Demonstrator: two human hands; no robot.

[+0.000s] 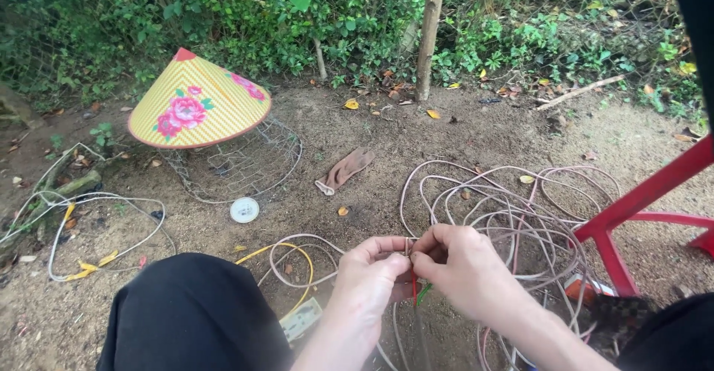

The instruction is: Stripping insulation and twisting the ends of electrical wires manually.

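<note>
My left hand (pixel 370 276) and my right hand (pixel 459 265) meet at the lower middle, fingertips pinched together on the end of a pale pinkish cable (pixel 483 200). Thin red and green inner wires (pixel 418 290) hang down from between my fingers. The cable runs off in loose tangled loops over the bare soil to the right. A yellow wire (pixel 294 250) curves on the ground just left of my left hand, toward a small pale socket block (pixel 300 319).
A yellow conical hat with pink flowers (pixel 195 101) rests on a round wire cage (pixel 245 164). A small white disc (pixel 244 209), a brown glove (pixel 343 169), a white cable (pixel 89 215), a red chair frame (pixel 639 200), a thin tree trunk (pixel 429 36) and hedge lie around. My dark-clothed knee (pixel 195 315) is lower left.
</note>
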